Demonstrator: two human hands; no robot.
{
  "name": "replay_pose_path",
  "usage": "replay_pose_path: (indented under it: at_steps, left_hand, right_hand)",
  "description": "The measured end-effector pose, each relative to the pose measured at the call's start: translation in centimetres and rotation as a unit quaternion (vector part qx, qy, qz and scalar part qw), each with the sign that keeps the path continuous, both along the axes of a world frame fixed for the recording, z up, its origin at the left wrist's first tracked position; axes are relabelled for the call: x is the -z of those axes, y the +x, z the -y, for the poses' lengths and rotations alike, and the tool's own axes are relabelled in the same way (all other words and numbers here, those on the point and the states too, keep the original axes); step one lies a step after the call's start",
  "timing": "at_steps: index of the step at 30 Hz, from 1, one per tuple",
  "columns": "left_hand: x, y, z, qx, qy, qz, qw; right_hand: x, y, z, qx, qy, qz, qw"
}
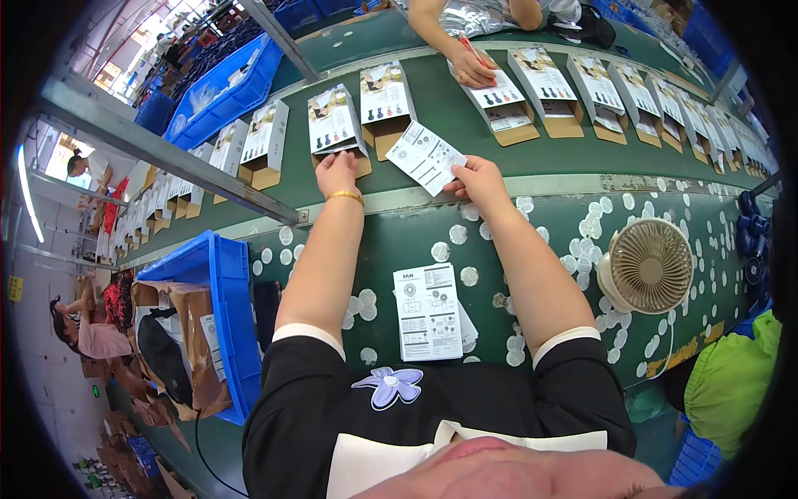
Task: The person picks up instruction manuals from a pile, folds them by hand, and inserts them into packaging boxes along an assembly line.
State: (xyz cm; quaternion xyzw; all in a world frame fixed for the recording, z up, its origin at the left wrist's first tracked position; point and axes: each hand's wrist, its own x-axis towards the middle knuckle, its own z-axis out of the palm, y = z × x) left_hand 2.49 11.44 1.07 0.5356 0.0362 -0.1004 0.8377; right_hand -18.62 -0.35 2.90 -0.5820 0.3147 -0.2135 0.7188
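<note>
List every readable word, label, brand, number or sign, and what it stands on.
Printed wording isn't copied here.
Leaflet stack: bold heading; smaller print illegible.
Leaflet in right hand: print too small.
White cartons: print too small.
Yellow wall sign: too small to read.

"Where does the light come from?"

"A white tube light [30, 195] glows at the far left, and bright windows [150, 32] show at the upper left."

"And the walls?"

"A pale wall [41, 270] on the left, with a small yellow sign [15, 289] on it."

"Furniture?"

"A green-topped workbench [391, 237] alongside a green conveyor belt [549, 158]. A grey metal beam [169, 155] slants across the left."

"Floor?"

"Dark green [220, 445], at the lower left."
</note>
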Motion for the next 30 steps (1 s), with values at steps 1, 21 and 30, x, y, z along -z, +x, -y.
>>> replay_pose_path:
  at_steps: [1,21,30]
  left_hand:
    - [-0.1,-1.1,-0.3,0.01,0.07,0.011,0.997]
    - [-5.5,-17.7,-13.1,0.369,0.455,0.625,0.516]
    - [-5.4,-17.2,-12.7,0.295,0.332,0.678,0.585]
  right_hand:
    - [-0.1,0.0,-0.1,0.007,0.012,0.001,1.0]
    - [0.0,5.1,-1.5,0.092,0.196,0.081,0.973]
    - [1.1,10.9,1.6,0.135,0.262,0.195,0.935]
